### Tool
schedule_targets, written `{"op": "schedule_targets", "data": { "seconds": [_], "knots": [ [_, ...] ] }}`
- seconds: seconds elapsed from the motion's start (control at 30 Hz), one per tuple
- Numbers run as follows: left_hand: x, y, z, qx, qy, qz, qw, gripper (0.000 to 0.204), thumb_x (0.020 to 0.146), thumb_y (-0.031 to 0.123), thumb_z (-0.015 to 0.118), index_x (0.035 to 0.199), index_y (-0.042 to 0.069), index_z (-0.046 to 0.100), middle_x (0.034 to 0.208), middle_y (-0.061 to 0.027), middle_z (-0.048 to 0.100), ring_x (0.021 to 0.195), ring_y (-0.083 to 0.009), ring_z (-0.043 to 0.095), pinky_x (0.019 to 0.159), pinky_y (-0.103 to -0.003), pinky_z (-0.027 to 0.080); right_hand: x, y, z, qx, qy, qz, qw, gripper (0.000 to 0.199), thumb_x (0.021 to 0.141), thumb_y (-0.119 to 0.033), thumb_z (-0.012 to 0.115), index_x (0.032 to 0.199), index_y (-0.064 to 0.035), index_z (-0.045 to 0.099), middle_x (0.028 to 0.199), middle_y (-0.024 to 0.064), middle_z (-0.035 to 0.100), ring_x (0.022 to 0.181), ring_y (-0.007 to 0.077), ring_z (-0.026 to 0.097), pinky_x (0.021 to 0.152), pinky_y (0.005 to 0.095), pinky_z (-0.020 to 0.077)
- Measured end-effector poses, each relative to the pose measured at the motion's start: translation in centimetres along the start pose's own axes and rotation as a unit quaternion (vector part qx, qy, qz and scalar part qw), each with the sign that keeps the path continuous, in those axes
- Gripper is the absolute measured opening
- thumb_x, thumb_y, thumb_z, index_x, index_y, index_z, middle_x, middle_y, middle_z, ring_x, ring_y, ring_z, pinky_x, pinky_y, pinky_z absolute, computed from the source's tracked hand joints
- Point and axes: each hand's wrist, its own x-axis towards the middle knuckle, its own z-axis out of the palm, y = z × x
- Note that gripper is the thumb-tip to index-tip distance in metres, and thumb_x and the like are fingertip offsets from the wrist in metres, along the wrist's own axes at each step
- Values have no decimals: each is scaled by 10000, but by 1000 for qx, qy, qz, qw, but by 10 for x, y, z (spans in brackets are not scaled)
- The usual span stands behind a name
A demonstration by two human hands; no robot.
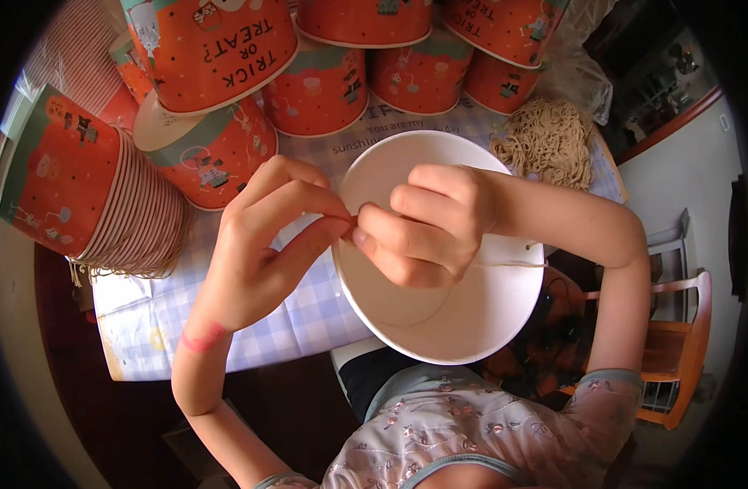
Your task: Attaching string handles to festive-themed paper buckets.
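White inside, the bucket (492,318) gapes beneath my left fingers (296,200) and right fingers (397,234), both pinched closed, tips meeting near its left rim; what's between them I can't tell. Beyond them, string (547,143) heaps on the checked counter (304,314); rightward stands a wooden chair (666,349).

light from left; tablecloth (145,310) glares near-white at that end. white tub (496,314) shaded inside on left. deep shadow below. fisheye bends edges; corners black.

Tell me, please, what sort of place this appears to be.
Probably a room in a home, judging by the blue-and-white checked tablecloth and the wooden chair off to the right.
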Motion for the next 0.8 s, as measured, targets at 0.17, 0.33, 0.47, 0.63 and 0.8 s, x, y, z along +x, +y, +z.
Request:
{"op": "schedule_targets", "data": {
  "seconds": [0.17, 0.33, 0.47, 0.63, 0.8],
  "knots": [
    [-3, 2, 0, 9, 35, -14, 999, 92, 635, -57, 522, 708, -6, 499, 749, -84, 454, 665, -173, 469, 594, -240, 381, -2, 1, -5, 19, -29, 16, 999, 174, 532, -61, 532, 644, -24, 404, 628, 61, 447, 409, 73, 332, 334, 172, 192],
    [-7, -4, 0, 2, 53, -27, 998, 95, 654, -61, 501, 735, -12, 487, 745, -87, 477, 664, -173, 472, 612, -233, 377, -5, -2, -8, 14, -47, 35, 998, 175, 537, -43, 531, 667, -27, 414, 628, 46, 446, 416, 68, 341, 336, 168, 199],
    [-11, -6, 2, -68, 87, -74, 991, 73, 684, -47, 480, 751, -20, 472, 746, -84, 506, 676, -153, 472, 632, -226, 376, -6, -2, -11, 15, -58, 47, 997, 173, 553, -53, 530, 689, -24, 428, 610, 32, 432, 425, 69, 361, 331, 169, 220],
    [-15, -4, 2, -74, 89, -101, 988, 54, 700, -44, 461, 750, -24, 463, 751, -76, 507, 681, -138, 469, 638, -215, 369, -3, -2, -20, 105, -111, 125, 980, 224, 606, -29, 534, 808, 22, 453, 670, 76, 479, 437, 103, 421, 353, 191, 297],
    [-20, -7, 5, -66, 94, -98, 989, 56, 700, -50, 455, 749, -23, 454, 735, -78, 500, 671, -142, 467, 634, -214, 366, 0, -8, -26, 142, -144, 214, 956, 233, 603, -22, 555, 817, 28, 478, 663, 76, 497, 474, 138, 488, 370, 226, 383]
  ]
}}
